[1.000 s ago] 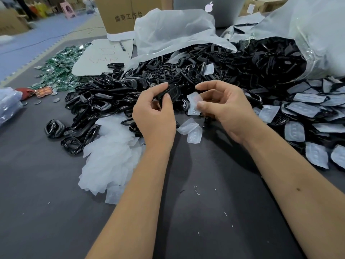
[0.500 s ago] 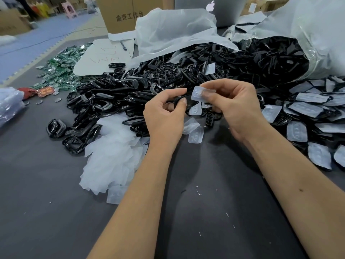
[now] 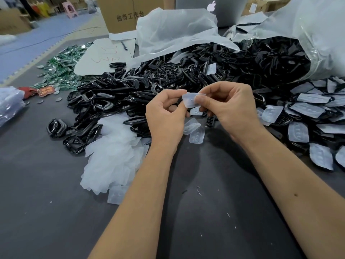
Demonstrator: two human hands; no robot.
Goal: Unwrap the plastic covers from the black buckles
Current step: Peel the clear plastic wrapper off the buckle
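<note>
Above the dark table, my right hand point(image 3: 229, 107) pinches a small translucent plastic cover point(image 3: 189, 100) between thumb and fingers. My left hand point(image 3: 165, 116) curls its fingers round a black buckle point(image 3: 179, 102), mostly hidden behind the cover and my fingers. A big heap of bare black buckles point(image 3: 149, 85) spreads behind both hands. Buckles still in plastic covers point(image 3: 306, 111) lie at the right. Peeled covers form a white pile point(image 3: 113, 146) at the left, and a few loose covers point(image 3: 194, 129) lie under my hands.
A large clear bag point(image 3: 308, 38) spills buckles at the back right. Behind stand a cardboard box point(image 3: 130, 14) and a laptop point(image 3: 211, 8). Green packets point(image 3: 61, 70) lie at the back left, a plastic bag point(image 3: 9, 103) at the left edge. Dark tabletop point(image 3: 46, 212) fills the foreground.
My hands came together and rose slightly. The right hand lifted the plastic cover up off the buckle that the left hand holds.
</note>
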